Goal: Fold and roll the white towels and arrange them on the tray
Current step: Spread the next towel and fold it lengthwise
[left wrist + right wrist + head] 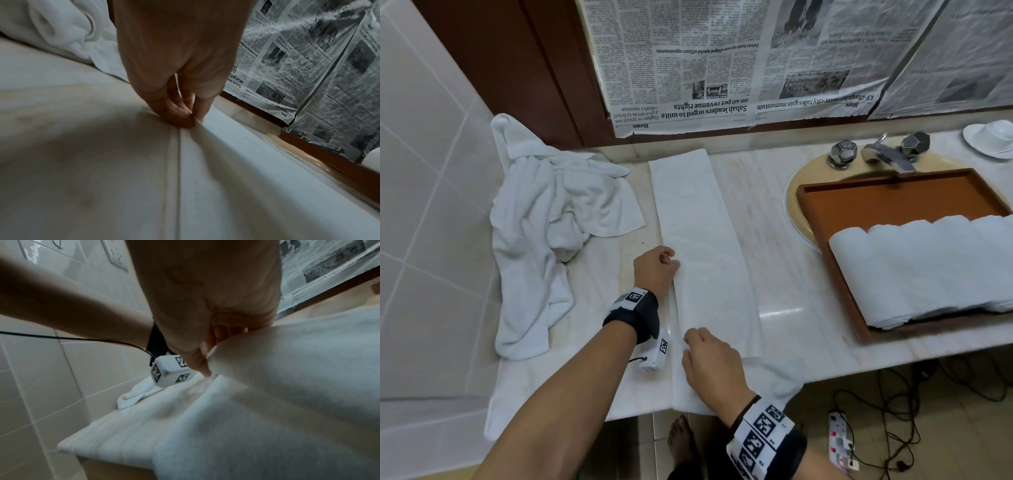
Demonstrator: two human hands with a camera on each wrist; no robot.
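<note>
Head view shows the folded towel [705, 253] lying as a long white strip on the marble counter [784, 284], running from the wall to the near edge, where its end hangs over. The left hand [655, 269] is at the strip's left edge about halfway along; in the left wrist view its thumb and fingertips [180, 116] are curled together and pinch that edge. The right hand [710, 363] is on the near end of the strip; the right wrist view shows its fingers [200, 363] bent round a lifted fold of the cloth, though the blur there makes the exact grip hard to read.

To the right, a brown wooden tray [893, 205] lies across the sink basin [796, 192], and a row of rolled towels [924, 270] fills its near half, side by side and touching. Left of the strip, a heap of loose towels [544, 219] is crumpled against the tiled wall [424, 171] and trails toward the counter's near edge. Sheets of newspaper [722, 61] cover the wall behind the counter, and a tap [883, 154] with two faceted knobs stands behind the tray. A white dish [989, 138] is at the far right corner. Below the counter, black cables and a power strip [842, 442] lie on the floor.
</note>
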